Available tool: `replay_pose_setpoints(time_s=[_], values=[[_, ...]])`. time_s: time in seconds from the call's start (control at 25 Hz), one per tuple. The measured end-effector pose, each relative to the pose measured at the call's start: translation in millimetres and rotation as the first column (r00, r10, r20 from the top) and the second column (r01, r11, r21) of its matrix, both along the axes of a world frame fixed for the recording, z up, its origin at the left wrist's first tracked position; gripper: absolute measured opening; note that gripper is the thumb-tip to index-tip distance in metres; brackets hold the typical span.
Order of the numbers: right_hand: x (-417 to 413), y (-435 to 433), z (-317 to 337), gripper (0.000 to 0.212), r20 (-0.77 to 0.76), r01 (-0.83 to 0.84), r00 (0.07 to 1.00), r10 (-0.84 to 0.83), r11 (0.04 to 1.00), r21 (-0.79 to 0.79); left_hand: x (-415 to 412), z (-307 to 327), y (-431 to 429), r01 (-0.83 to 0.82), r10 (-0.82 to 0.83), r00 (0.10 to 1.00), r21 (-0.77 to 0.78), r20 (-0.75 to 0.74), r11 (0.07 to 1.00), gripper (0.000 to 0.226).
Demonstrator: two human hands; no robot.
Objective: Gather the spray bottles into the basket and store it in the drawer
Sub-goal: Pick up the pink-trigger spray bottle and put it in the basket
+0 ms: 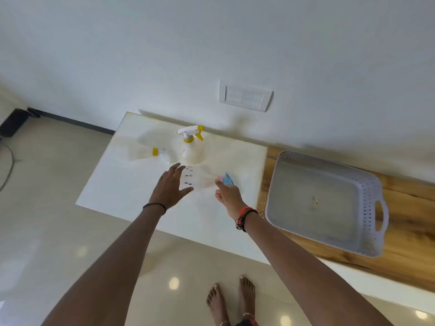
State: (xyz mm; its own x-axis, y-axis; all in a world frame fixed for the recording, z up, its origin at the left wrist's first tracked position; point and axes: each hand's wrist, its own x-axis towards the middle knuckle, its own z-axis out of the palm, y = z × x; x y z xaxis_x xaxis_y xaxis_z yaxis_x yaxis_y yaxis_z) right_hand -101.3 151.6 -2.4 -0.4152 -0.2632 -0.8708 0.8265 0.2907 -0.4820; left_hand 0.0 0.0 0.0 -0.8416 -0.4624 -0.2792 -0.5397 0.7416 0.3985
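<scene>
Empty basket [329,203] waiting on the wooden top, right. Upright yellow-capped bottle [191,147] and toppled one [141,151] well apart from it. Clear blue-nozzled bottle [204,180] lying between both hands: left hand [169,187] spread wide, likely steadying; right hand [228,196] pinching the nozzle.

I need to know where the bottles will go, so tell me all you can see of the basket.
The basket is a pale lilac-grey plastic tray, rectangular with rounded corners. Its walls are low and pierced with rows of small holes, and a cut-out handle shows at the right end. It sits upright on the wooden surface, right of the white tabletop. It holds no bottles; only a small yellowish speck lies on its floor. Neither hand touches it.
</scene>
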Motion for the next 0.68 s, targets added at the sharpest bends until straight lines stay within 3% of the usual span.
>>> replay_pose_setpoints(time_s=[0.08,0.16,0.28,0.48,0.56,0.68], values=[[0,-11,-22,0.027,0.018,0.023,1.000,-0.023,0.999,-0.026,-14,-17,-6,0.096,-0.092,0.993,-0.049,0.078,0.994,0.092],[-1,-19,-40,0.048,0.026,-0.015,1.000,0.015,1.000,-0.006,-23,-29,-11,0.153,-0.141,0.978,-0.070,0.155,0.986,0.106],[-1,-27,-56,0.024,0.078,0.012,0.997,-0.010,0.999,-0.031,-32,-46,-15,0.241,-0.203,0.947,-0.136,0.249,0.961,0.116],[-1,-34,-63,0.023,0.112,0.017,0.994,-0.006,0.995,-0.094,-44,-47,-15,0.273,-0.202,0.935,-0.230,0.291,0.934,0.099],[1,-34,-61,0.035,0.126,0.029,0.992,-0.012,0.991,-0.132,-42,-46,-11,0.228,-0.167,0.945,-0.200,0.282,0.953,0.093],[8,-28,-54,0.033,0.148,0.054,0.989,-0.026,0.981,-0.189,-31,-43,-5,0.129,-0.099,0.963,-0.111,0.249,0.985,0.095]])
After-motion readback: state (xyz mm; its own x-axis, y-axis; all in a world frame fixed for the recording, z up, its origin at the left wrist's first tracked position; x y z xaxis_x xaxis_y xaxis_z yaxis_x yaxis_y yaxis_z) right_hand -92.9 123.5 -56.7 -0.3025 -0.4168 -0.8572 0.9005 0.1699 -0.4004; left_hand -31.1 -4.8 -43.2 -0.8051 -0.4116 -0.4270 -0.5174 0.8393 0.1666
